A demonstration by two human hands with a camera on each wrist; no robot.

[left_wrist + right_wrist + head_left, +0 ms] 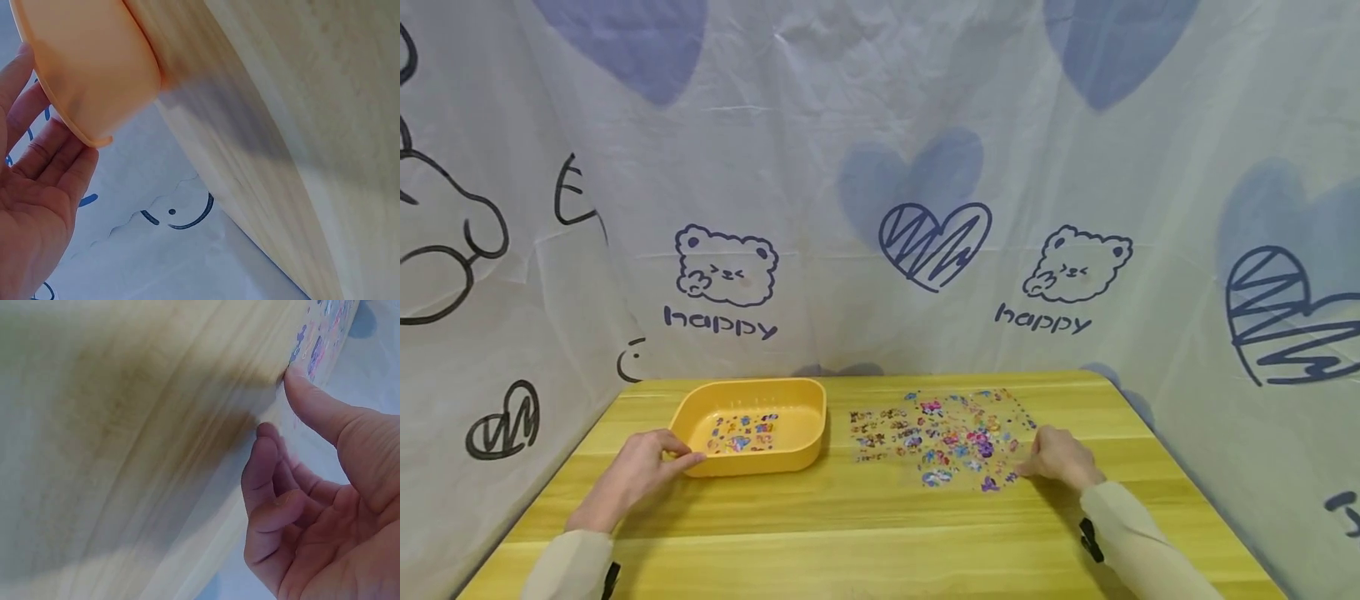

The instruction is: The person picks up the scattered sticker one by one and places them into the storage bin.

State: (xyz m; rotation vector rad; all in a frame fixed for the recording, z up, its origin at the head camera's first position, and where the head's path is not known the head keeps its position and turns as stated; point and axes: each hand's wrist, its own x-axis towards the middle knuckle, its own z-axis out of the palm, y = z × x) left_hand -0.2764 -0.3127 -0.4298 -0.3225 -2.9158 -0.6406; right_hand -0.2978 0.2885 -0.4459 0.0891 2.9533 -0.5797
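A yellow plastic basin (752, 465) with rounded corners stands at the left of the table. My left hand (638, 473) holds its near left corner, the thumb on the near rim and the fingers along the left rim. In the left wrist view the fingertips meet the lip of the basin (103, 75). A clear sheet of colourful stickers (951, 433) lies flat right of the basin. At its right edge is my right hand (1063, 458). In the right wrist view the thumb tip touches the sticker sheet (315, 347), while the other fingers curl loosely apart from it.
Several small stickers (741, 443) lie on the basin's floor. Another clear strip with rows of brown stickers (872, 437) adjoins the large sheet on its left. The wood-patterned table (865, 542) ends at a white curtain (850, 292) printed with bears and hearts.
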